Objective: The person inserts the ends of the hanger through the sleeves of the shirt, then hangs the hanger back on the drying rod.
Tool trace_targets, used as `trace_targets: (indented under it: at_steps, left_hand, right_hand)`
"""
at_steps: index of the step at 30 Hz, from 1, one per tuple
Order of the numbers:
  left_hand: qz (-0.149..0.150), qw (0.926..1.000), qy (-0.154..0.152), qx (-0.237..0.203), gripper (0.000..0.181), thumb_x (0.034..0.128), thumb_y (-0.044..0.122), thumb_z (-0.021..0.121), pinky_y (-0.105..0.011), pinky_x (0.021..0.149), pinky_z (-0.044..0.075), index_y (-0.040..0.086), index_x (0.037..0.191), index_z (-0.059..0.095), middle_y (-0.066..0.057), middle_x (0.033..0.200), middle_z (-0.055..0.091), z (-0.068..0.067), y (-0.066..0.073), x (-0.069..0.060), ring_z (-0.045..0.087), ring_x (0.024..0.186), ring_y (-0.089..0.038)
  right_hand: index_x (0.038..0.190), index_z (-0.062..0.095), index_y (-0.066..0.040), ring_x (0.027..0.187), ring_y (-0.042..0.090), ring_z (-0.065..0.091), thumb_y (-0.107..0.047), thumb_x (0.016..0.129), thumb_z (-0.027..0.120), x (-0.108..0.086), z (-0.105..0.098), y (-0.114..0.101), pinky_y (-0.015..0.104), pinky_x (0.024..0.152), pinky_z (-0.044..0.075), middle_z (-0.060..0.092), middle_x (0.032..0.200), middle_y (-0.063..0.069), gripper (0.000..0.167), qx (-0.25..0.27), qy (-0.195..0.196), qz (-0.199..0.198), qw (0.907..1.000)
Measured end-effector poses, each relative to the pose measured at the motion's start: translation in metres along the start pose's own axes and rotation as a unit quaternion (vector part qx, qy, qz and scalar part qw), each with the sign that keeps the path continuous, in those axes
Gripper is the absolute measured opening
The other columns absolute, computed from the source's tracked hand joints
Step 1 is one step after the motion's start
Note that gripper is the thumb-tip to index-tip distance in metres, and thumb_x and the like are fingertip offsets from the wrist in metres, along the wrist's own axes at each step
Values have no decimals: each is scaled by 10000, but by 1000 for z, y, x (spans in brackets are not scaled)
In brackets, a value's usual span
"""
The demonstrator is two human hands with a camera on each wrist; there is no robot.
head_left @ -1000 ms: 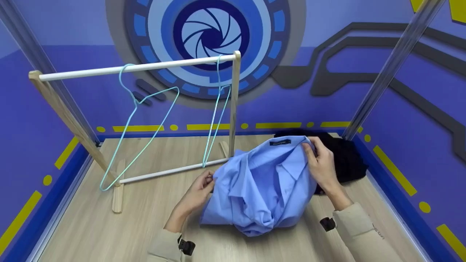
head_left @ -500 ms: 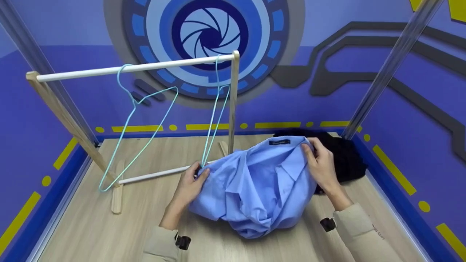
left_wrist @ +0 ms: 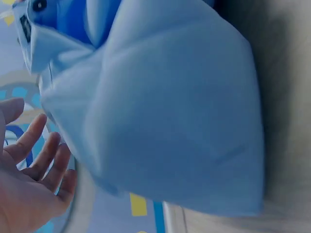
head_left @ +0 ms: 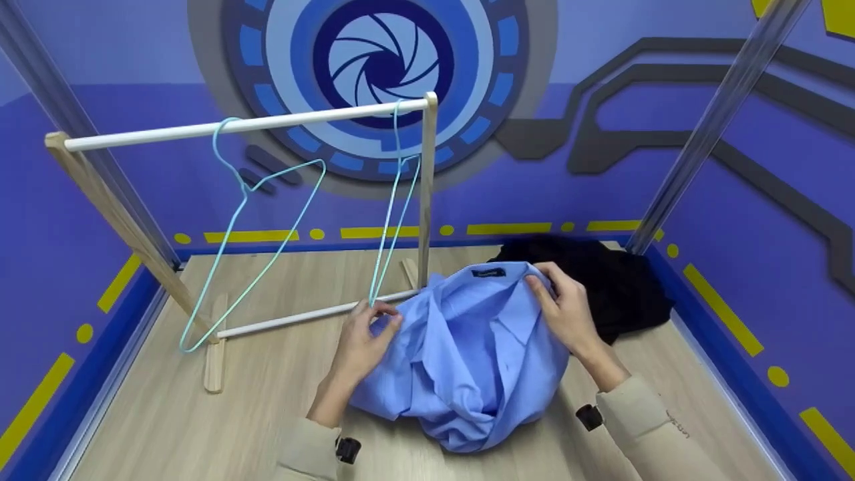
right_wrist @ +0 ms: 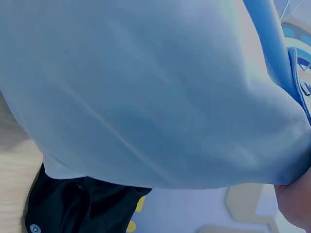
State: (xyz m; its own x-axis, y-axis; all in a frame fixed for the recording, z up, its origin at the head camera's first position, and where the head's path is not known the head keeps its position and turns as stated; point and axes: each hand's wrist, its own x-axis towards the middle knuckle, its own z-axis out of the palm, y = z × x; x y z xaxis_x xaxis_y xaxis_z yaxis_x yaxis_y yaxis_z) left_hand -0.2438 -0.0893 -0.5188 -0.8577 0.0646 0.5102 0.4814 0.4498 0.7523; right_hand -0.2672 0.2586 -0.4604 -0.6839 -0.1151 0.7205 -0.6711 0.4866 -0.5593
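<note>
A light blue shirt (head_left: 461, 374) hangs bunched above the table, its collar with a dark label facing up. My right hand (head_left: 571, 310) pinches the collar's right end between thumb and fingers. At the shirt's left side is my left hand (head_left: 361, 344); in the left wrist view the left hand (left_wrist: 36, 172) has its fingers loosely spread, beside the cloth (left_wrist: 170, 107) and not gripping it. Blue cloth (right_wrist: 155, 97) fills most of the right wrist view, with part of the right hand (right_wrist: 297, 201) at its right edge.
A rack with a white top bar (head_left: 300, 119) and wooden posts stands at the left. Two turquoise hangers hang from it, one on the left (head_left: 230, 227) and one near the right post (head_left: 382, 247). Black cloth (head_left: 621, 287) lies at the back right of the table (head_left: 153, 414).
My right hand has moved slightly left and toward me with the collar. My left hand moved out left with the shirt's side, then let it go and came back a little.
</note>
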Motion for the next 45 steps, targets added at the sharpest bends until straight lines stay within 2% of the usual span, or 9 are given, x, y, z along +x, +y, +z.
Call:
trace_targets:
  at_steps: [8, 14, 21, 26, 31, 35, 40, 43, 45]
  left_hand:
    - [0, 9985, -434, 336, 415, 934, 364, 766, -468, 973, 465, 67, 1216, 696, -80, 1188, 674, 15, 15, 4, 614, 1127, -289]
    - [484, 9968, -117, 629, 221, 890, 180, 809, -446, 889, 497, 40, 1044, 734, -77, 1039, 696, 23, 13, 6, 660, 995, -260]
    - [88, 9945, 468, 935, 58, 877, 62, 762, -395, 716, 519, 32, 918, 734, -57, 859, 689, 21, 14, 7, 646, 789, -234]
    - [-316, 9914, 950, 841, 38, 877, 45, 725, -340, 595, 492, 9, 865, 719, -10, 736, 645, 16, 12, 9, 593, 635, -164]
    - [-330, 9882, 1239, 839, 55, 886, 16, 714, -371, 586, 513, 14, 838, 688, -26, 722, 630, 7, 10, 10, 605, 613, -167]
    - [-468, 9846, 1418, 909, 39, 876, -6, 716, -403, 611, 507, 18, 864, 687, -50, 742, 630, -2, 9, 11, 608, 644, -206]
    - [-595, 9824, 1566, 829, 34, 905, -11, 686, -365, 649, 506, 8, 907, 714, -64, 786, 645, -13, 6, 12, 611, 691, -208]
    - [-562, 9817, 1590, 879, 35, 918, -5, 683, -356, 651, 502, -9, 910, 717, -72, 784, 641, -17, 4, 13, 606, 691, -204]
    - [-525, 9816, 1592, 909, 36, 916, -1, 683, -360, 650, 499, -16, 911, 715, -75, 780, 639, -19, 3, 13, 605, 689, -205]
  right_hand:
    - [1078, 689, -56, 851, 135, 608, 142, 914, 661, -4, 11, -7, 206, 784, 458, 697, 995, 35, 258, 281, -565, -540, 9965]
    - [1070, 677, -1, 820, 157, 607, 193, 877, 652, -3, 11, -32, 196, 775, 455, 688, 972, 82, 275, 537, -761, -863, 9919]
    - [1236, 644, -134, 803, 114, 605, 10, 963, 683, -10, 11, -6, 237, 713, 482, 690, 1002, 25, 311, 644, -1560, -276, 9853]
    - [1359, 572, -115, 815, 153, 608, -73, 1028, 624, -15, 7, 1, 299, 702, 495, 671, 1068, 32, 337, 675, -2574, 372, 9632]
    - [1372, 584, -100, 965, 217, 635, 44, 1022, 424, -18, -4, 7, 316, 797, 492, 681, 1124, 29, 411, 936, -3324, 934, 9338]
    - [1244, 658, -72, 1013, 230, 645, 146, 881, 479, -22, -10, 17, 356, 855, 541, 691, 1116, 37, 460, 959, -3782, 825, 9170]
    - [1091, 684, -117, 1026, 207, 633, 84, 913, 636, -31, -12, 30, 399, 930, 531, 672, 1065, 4, 272, 1158, -4318, 605, 8925]
    - [1049, 659, -123, 947, 171, 630, 9, 968, 656, -36, -13, 34, 340, 837, 539, 661, 1004, -5, 155, 1417, -4337, 798, 8863]
    - [1053, 643, -114, 921, 154, 635, -9, 982, 657, -37, -14, 35, 309, 774, 527, 670, 994, 2, 128, 1505, -4158, 943, 8919]
